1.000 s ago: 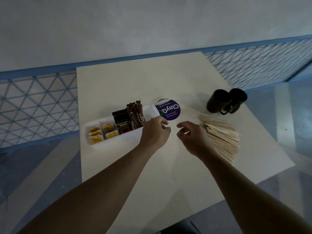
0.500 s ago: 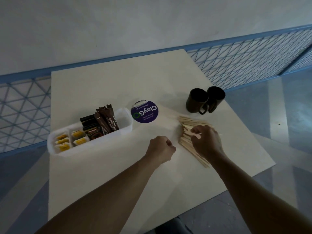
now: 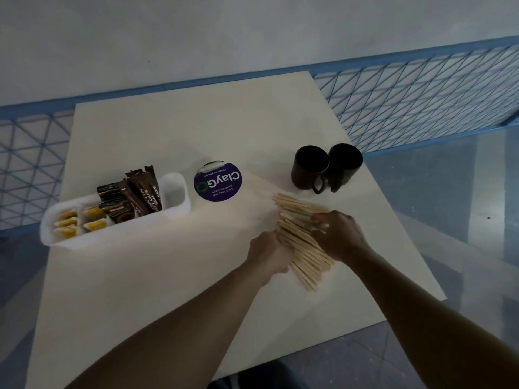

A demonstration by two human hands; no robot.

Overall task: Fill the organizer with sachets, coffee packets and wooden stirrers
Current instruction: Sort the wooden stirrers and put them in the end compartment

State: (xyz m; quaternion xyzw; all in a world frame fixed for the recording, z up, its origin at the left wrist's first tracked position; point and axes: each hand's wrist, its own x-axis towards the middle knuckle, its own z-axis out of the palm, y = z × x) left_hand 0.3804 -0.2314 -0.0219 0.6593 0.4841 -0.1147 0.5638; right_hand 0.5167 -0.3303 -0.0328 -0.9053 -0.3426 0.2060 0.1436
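Observation:
A long white organizer (image 3: pixel 174 211) lies at the table's left. Yellow sachets (image 3: pixel 80 223) fill its left compartments, brown coffee packets (image 3: pixel 137 196) stand in the middle, and its right end compartment looks bare. A fanned pile of wooden stirrers (image 3: pixel 299 242) lies right of centre. My left hand (image 3: pixel 269 254) presses against the pile's left edge with curled fingers. My right hand (image 3: pixel 337 234) lies on top of the pile's right side, fingers bent over the sticks. Neither hand has lifted any stick off the table.
A round purple ClayGo sign (image 3: pixel 217 181) sits between the organizer and the stirrers. Two black mugs (image 3: pixel 325 167) stand at the back right, close behind the pile. The cream table (image 3: pixel 168 290) ends just right of the stirrers; blue mesh railing (image 3: pixel 421 99) runs behind.
My left hand left the organizer's right end and came across to the stirrer pile's left edge. My right hand went from mid-table onto the pile. The view shifted.

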